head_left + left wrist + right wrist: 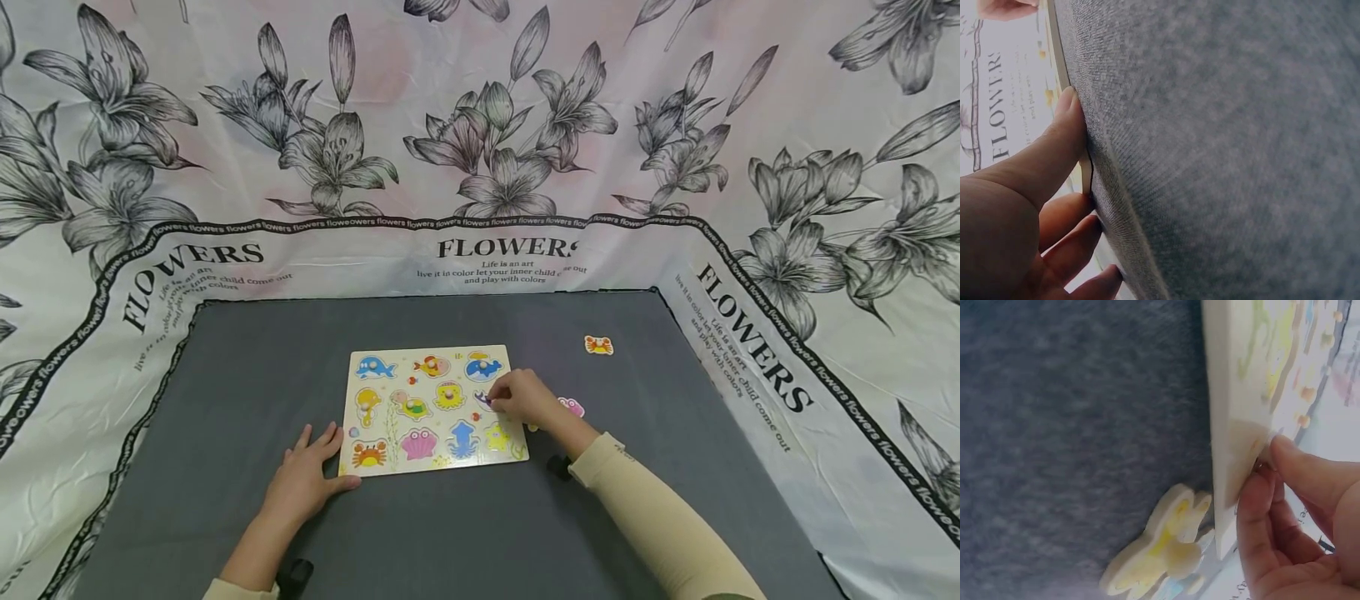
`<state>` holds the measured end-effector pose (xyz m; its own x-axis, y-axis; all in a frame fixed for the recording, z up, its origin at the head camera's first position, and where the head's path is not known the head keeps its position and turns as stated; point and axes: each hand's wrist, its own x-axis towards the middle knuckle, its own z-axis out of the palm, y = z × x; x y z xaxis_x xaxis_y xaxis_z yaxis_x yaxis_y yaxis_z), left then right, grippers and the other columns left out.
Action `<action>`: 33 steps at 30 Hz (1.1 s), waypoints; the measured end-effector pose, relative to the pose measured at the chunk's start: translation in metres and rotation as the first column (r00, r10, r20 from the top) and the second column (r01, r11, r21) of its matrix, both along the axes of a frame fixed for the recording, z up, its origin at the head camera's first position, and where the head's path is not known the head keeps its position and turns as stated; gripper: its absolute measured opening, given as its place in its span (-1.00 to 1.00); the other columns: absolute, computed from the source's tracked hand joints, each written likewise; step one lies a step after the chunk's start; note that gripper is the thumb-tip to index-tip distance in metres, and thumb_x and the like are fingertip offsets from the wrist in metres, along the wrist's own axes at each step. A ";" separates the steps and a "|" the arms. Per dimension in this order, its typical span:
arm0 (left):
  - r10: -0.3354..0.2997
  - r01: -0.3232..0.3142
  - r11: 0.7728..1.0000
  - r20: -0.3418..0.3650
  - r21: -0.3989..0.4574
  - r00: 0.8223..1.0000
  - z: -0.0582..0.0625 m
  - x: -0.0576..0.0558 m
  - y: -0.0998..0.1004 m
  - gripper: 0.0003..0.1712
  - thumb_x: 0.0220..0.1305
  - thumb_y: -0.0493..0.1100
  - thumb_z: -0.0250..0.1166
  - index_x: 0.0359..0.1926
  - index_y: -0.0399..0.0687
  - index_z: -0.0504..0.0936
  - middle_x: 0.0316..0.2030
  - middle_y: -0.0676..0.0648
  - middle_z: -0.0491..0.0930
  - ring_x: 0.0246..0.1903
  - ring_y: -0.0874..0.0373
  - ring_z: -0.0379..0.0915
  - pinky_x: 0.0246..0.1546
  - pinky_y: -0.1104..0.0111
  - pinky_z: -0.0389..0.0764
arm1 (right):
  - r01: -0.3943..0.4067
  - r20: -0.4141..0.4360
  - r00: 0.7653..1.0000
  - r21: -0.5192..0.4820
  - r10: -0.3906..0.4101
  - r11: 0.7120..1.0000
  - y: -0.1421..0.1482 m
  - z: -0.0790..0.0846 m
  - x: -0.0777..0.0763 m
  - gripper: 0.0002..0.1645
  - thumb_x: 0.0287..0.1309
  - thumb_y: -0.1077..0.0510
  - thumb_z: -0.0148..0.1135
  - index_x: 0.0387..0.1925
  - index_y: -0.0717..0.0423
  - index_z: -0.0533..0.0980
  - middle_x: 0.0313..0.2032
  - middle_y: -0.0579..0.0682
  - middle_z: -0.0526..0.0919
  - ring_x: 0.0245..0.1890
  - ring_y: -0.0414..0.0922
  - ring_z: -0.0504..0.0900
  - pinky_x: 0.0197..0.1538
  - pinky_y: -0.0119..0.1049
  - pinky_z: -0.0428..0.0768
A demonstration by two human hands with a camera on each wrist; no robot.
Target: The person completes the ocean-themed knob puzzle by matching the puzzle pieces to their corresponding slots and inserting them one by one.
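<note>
A cream puzzle board (405, 410) with colourful sea animals lies on the grey cloth. My left hand (300, 477) rests at its left side, fingers spread along the edge, thumb (1067, 115) against the near edge by the corner. At the right end of the middle row, my right hand (519, 398) pinches a small purple puzzle piece (483, 401) over the board. Thumb and forefinger meet low over the board in the right wrist view; they hide most of the piece. Beside the board's right edge lies a yellow puzzle piece (1163, 547) with a knob.
Right of the board, a pink piece (572, 406) is partly hidden behind my right wrist. Farther back lies an orange crab piece (598, 345). Round the grey cloth (420, 542) runs a white flower-printed border (360, 275) with lettering.
</note>
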<state>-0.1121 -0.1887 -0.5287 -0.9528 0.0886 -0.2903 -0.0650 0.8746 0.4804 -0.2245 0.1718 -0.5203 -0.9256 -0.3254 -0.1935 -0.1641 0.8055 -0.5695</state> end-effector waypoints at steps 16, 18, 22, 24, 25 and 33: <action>0.000 0.001 1.000 -0.016 0.011 1.000 0.001 -0.004 0.000 0.14 -0.15 0.25 0.46 0.42 -0.02 0.17 0.45 -0.15 0.07 0.45 -0.28 -0.28 0.28 -0.34 -0.09 | 0.071 -0.231 0.969 -0.078 -0.087 0.994 0.038 0.005 -0.021 -0.72 0.10 0.05 0.36 -0.14 0.03 0.65 -0.25 -0.06 0.65 -0.27 -0.13 0.61 -0.24 -0.26 0.61; -0.003 0.003 1.000 -0.018 0.008 1.000 0.001 -0.003 0.000 0.14 -0.15 0.25 0.46 0.42 -0.02 0.17 0.44 -0.16 0.08 0.45 -0.29 -0.27 0.28 -0.34 -0.09 | 0.178 -0.309 0.926 -0.145 -0.215 0.973 0.067 0.006 -0.033 -0.71 0.10 0.07 0.36 -0.13 0.09 0.64 -0.21 0.05 0.68 -0.22 -0.04 0.65 -0.19 -0.18 0.64; -0.019 0.019 1.000 -0.036 -0.007 0.999 0.001 -0.002 -0.001 0.13 -0.14 0.24 0.46 0.41 -0.07 0.19 0.43 -0.19 0.11 0.44 -0.31 -0.25 0.29 -0.32 -0.09 | 0.399 -0.362 0.816 -0.212 -0.451 0.892 0.131 0.006 -0.054 -0.67 0.11 0.13 0.35 -0.08 0.17 0.63 -0.16 0.15 0.70 -0.18 0.06 0.68 -0.15 -0.04 0.63; -0.022 0.021 1.000 -0.038 -0.007 0.999 0.001 -0.002 -0.002 0.13 -0.14 0.24 0.46 0.40 -0.09 0.19 0.42 -0.20 0.11 0.44 -0.32 -0.25 0.30 -0.32 -0.09 | 0.481 -0.329 0.793 -0.179 -0.513 0.858 0.154 0.005 -0.059 -0.63 0.13 0.12 0.33 -0.03 0.17 0.61 -0.11 0.17 0.69 -0.13 0.09 0.65 -0.11 0.01 0.60; -0.019 0.019 1.000 -0.038 -0.004 0.999 0.001 -0.002 -0.002 0.13 -0.14 0.24 0.46 0.40 -0.09 0.20 0.42 -0.20 0.11 0.44 -0.32 -0.25 0.30 -0.32 -0.10 | 0.505 -0.302 0.793 -0.159 -0.529 0.848 0.162 0.004 -0.060 -0.61 0.15 0.11 0.31 0.01 0.18 0.59 -0.08 0.19 0.67 -0.10 0.10 0.63 -0.09 0.03 0.59; -0.016 0.015 1.000 -0.032 -0.004 0.999 -0.003 0.000 -0.001 0.14 -0.16 0.26 0.46 0.41 -0.06 0.20 0.43 -0.18 0.12 0.44 -0.31 -0.24 0.29 -0.32 -0.07 | 0.545 -0.164 0.822 -0.053 -0.546 0.837 0.179 -0.008 -0.064 -0.58 0.18 0.11 0.28 0.06 0.17 0.58 0.00 0.22 0.63 0.08 0.17 0.49 0.12 0.06 0.47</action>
<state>-0.1118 -0.1900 -0.5318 -0.9601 0.1024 -0.2601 -0.0361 0.8773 0.4785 -0.2882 0.3504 -0.5288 -0.9701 0.2418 -0.0219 0.2098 0.7895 -0.5768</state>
